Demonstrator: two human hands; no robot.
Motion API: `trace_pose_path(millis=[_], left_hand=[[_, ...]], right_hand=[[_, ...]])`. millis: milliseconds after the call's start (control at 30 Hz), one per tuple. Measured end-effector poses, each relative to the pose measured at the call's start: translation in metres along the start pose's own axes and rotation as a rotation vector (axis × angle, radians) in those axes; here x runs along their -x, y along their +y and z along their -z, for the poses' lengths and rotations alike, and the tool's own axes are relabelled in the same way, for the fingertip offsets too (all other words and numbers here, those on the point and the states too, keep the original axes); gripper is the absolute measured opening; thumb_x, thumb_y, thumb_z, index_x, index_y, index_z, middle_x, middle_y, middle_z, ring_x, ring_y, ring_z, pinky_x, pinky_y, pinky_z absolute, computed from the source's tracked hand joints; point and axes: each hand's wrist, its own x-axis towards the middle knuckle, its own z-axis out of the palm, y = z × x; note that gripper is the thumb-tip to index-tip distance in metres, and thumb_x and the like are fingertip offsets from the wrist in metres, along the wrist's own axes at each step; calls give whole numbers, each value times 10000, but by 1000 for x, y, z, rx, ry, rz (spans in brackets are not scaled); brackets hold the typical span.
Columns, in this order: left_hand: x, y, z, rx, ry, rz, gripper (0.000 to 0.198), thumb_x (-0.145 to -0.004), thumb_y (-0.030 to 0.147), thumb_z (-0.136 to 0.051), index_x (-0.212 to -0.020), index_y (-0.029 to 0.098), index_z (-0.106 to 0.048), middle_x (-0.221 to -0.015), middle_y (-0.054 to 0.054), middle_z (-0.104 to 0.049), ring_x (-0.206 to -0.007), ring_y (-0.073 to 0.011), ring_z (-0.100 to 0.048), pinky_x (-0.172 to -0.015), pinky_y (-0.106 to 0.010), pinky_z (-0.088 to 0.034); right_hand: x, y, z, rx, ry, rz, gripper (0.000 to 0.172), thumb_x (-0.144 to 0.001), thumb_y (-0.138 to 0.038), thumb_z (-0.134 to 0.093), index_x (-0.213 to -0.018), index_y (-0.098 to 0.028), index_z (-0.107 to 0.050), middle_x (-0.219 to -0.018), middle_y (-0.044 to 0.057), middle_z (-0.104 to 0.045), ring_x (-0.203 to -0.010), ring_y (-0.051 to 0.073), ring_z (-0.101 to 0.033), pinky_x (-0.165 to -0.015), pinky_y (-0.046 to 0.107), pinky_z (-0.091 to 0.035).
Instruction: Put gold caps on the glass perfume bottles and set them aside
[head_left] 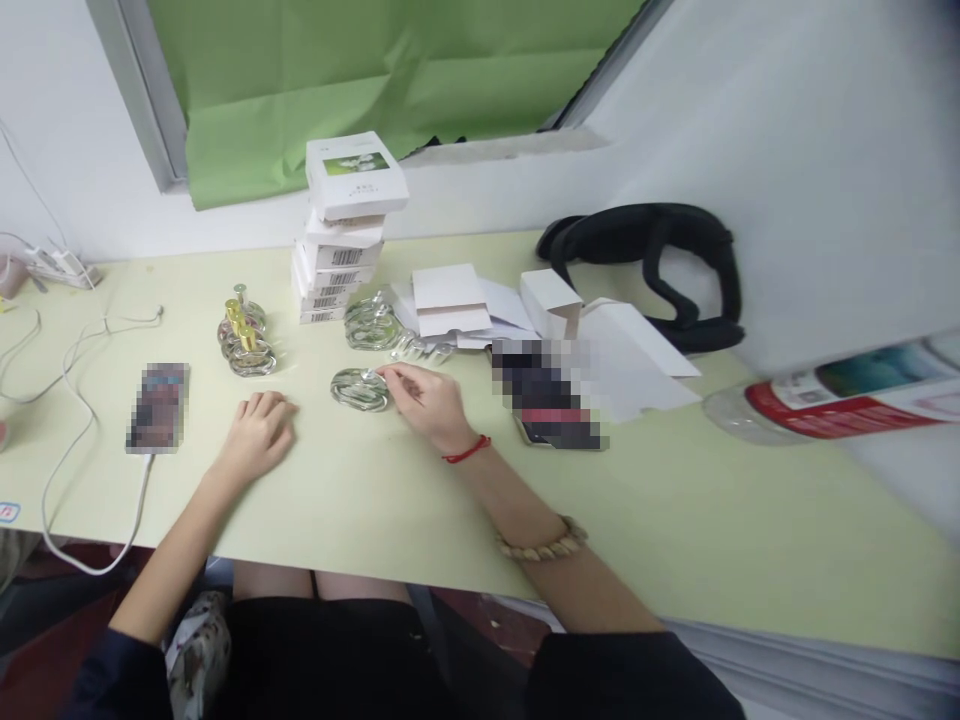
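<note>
Table (360, 510): pale yellow-green, wide and flat.
Walls (787, 150): white, behind the table and at the right.
Window (142, 90): grey edges, in the back wall.
Sheet (420, 60): green, creased, hung over the window.
Ledge (517, 150): white, rough, under the sheet.
Down low: dark red patches (37, 660), too dim to tell if they are floor.
Light: soft.

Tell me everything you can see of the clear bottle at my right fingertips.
The bottle looks like clear, shiny glass: oval, with curving ridges and a small clear piece near its top. It rests on the pale green table, nearer you than another clear bottle. Your right hand is at its upper right edge; whether it grips is unclear.
</note>
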Motion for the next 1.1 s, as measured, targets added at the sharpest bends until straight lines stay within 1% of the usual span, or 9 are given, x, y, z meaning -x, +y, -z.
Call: trace_pose_path(millis=[167, 233, 333, 433, 533, 600, 767, 933, 1100], left_hand=[[-18, 5, -13, -93, 23, 29, 304, -898, 274, -402, -1122, 142, -559, -1078, -127, -545, -984, -250, -462, -829, -398, -381], [-25, 7, -16, -51, 46, -10, 328, -932, 304, -350, -1142, 133, -535, -1053, -120, -556, -956, -237, -476, -838, -392, -387], [-37, 7, -17, 99, 159, -90, 372, -974, 318, -247, -1161, 109, -490, -1020, -110, -557, -924, -194, -509, -841, -336, -410], [-55, 8, -20, 169, 260, -144, 372, -979, 351, -234, -1099, 105, -486, -968, -107, -551, -869, -172, -533, -771, -291, -430], [-74, 9, -25, 172, 292, -112, 369, -967, 387, -258, -1064, 115, -488, -937, -102, -550, -832, -168, -549, -693, -279, -430], [-81, 10, -27, 180, 285, -87, 362, -963, 390, -271, -1042, 124, -504, -937, -97, -554, -837, -165, -558, -679, -275, -429], [-81, 10, -26, 238, 235, -142, 380, -970, 373, -256, -995, 145, -558, -927, -77, -579, -846, -145, -574, -666, -255, -434], [-78, 10, -26, 217, 256, -179, 354, -945, 387, -311, -1040, 133, -539, -952, -78, -589, -803, -144, -573, -624, -256, -424], [-79, 9, -27, 205, 265, -184, 329, -922, 428, -346, -942, 141, -507, -892, -74, -572, -769, -147, -561, -574, -258, -398]], right_hand=[[-1, 1, -2, -6, -14, -1, 414, -870, -452, -391, -762, -158, -661, -734, 61, -660, -534, 138, -536, -538, 262, -381], [-2, 1, -3, -58, -59, -35, 408, -865, -460, -399, -770, -155, -653, -684, 54, -640, -497, 135, -528, -514, 259, -381], [-3, -1, -4, -143, -132, -68, 409, -875, -460, -408, -843, -155, -679, -730, 44, -650, -453, 116, -526, -497, 254, -397], [-5, -4, -3, -81, -70, -39, 333, -872, -413, -466, -905, -187, -708, -848, 30, -676, -479, 103, -534, -548, 256, -423], [-6, -2, -1, 69, 22, 2, 222, -820, -335, -555, -905, -212, -719, -947, 14, -676, -504, 89, -520, -576, 254, -419], [-7, 2, 1, 141, 34, 2, 185, -785, -325, -611, -886, -219, -724, -993, 6, -669, -500, 76, -509, -557, 250, -397], [-7, 16, 6, 235, -20, -25, 173, -728, -361, -707, -824, -218, -722, -944, -3, -676, -534, 95, -526, -525, 258, -354], [-10, 26, -1, 54, -87, -70, 172, -727, -245, -693, -879, -165, -704, -859, 24, -670, -584, 118, -574, -630, 272, -472], [-12, 27, -3, -5, -109, 24, 209, -751, -164, -640, -946, -123, -704, -887, 58, -666, -727, 163, -622, -702, 297, -511]])
